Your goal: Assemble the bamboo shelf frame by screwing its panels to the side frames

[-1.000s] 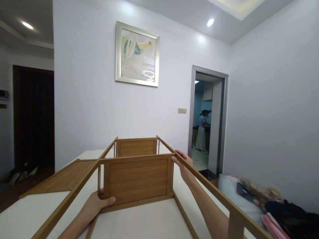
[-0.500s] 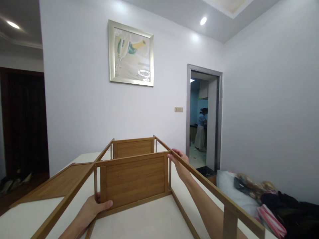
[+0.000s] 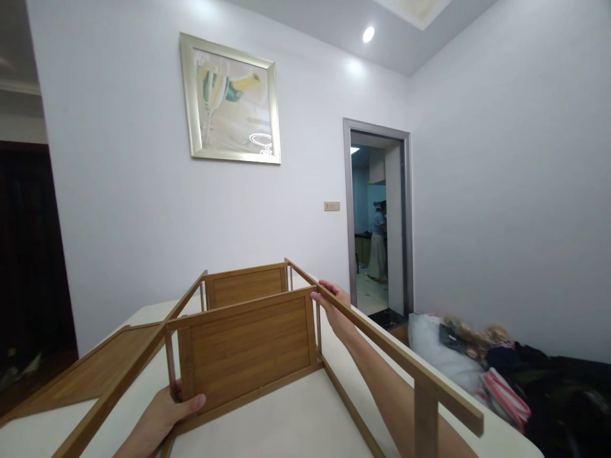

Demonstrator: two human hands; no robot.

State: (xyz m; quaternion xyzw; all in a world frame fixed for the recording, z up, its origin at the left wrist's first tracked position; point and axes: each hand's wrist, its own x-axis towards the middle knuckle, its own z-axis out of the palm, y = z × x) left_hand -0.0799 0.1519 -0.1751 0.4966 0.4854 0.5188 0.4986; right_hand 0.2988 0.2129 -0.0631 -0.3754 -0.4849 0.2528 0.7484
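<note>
Frame [image 3: 382, 337] of brown wood rests on the white counter [image 3: 267, 420], in front of me, with its long rails running towards my camera. Two panels stand across it: the near panel [image 3: 251, 353] and, behind it, the far panel [image 3: 248, 286].

With my left hand [image 3: 165, 410] I am grasping the near panel at its lower left corner; the thumb lies on the front face, and the fingers go behind, beside a thin post [image 3: 170, 359]. My right hand [image 3: 334, 308] is grasping the upper right corner, where this panel meets the right rail, and the forearm passes below that rail.

One flat panel [image 3: 102, 369] lies on the counter at the left, partly hidden by the left rail. On the right, beyond the counter, I see a red-and-white cloth [image 3: 506, 397] near dark clothes [image 3: 563, 388]. Through the doorway [image 3: 348, 210] a person [image 3: 378, 242] is standing.
</note>
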